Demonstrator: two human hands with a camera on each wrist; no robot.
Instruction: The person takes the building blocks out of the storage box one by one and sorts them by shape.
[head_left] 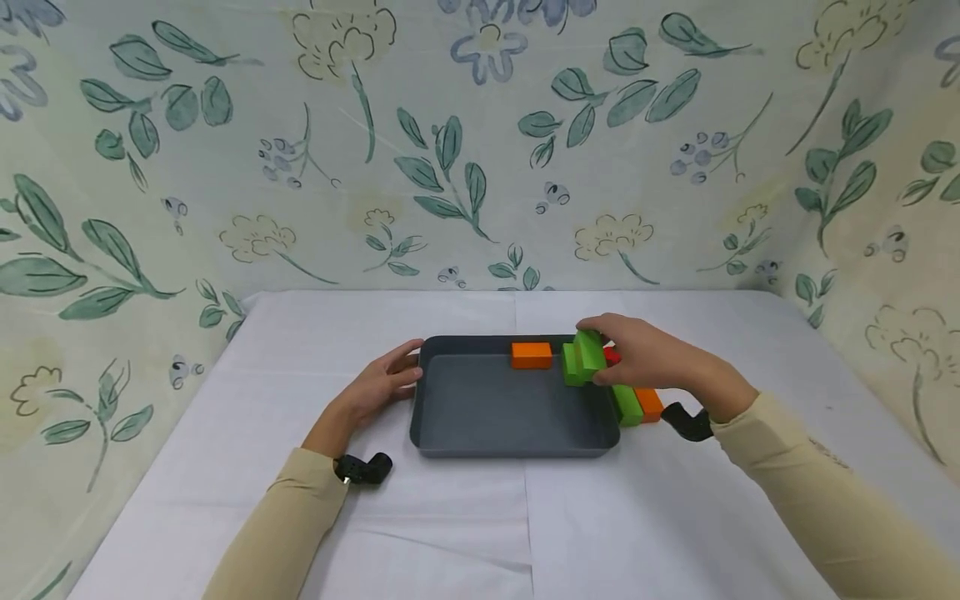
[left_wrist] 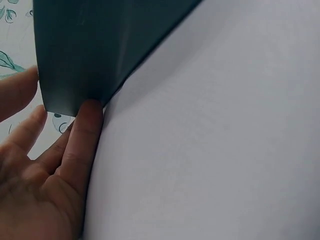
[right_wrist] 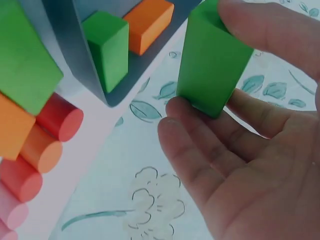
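Observation:
My right hand (head_left: 652, 354) pinches a green block (right_wrist: 212, 60) between thumb and fingers, above the right end of a dark grey tray (head_left: 502, 417). In the right wrist view the held block hangs apart from the tray. Another green block (right_wrist: 106, 50) stands inside the tray, beside an orange block (head_left: 531, 357) along the far wall. At the tray's left end, my left hand (head_left: 378, 385) rests its fingers against the outer wall. The left wrist view shows extended fingers (left_wrist: 82, 142) touching the tray's corner.
Outside the tray's right wall lie a green block (head_left: 628, 405) and an orange block (head_left: 649, 404). A red cylinder (right_wrist: 61, 117), an orange cylinder (right_wrist: 42, 148) and several red and pink cylinders line up there. White cloth (head_left: 315, 333) covers the table; a floral curtain (head_left: 480, 167) hangs behind.

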